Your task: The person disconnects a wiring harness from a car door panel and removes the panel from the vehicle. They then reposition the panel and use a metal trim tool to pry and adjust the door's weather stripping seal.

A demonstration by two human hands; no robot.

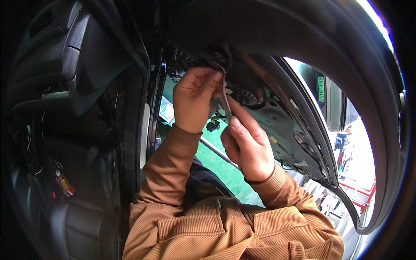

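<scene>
Both of my hands are raised in front of me at a gap near the hinge side of an open car door. My left hand [197, 89] pinches the upper part of a thin grey strip [225, 102] between thumb and fingers. Lower down, my right hand [250, 147] grips the strip's other end, thumb pressed against the forefinger. The strip hangs nearly straight between them; whether it is tape or a flat cable I cannot tell. Its upper end runs toward a dark rubbery piece [219, 52] in shadow. A dark connector [212, 125] hangs below, between my wrists.
To the right stands the door's bare inner panel [277, 125] with a round speaker [247, 96]. A thick black curved edge [392, 130] arches around it. At left are dark interior trim [78, 56] and a screwdriver with a yellow-red handle [65, 183]. Green floor [212, 160] shows below.
</scene>
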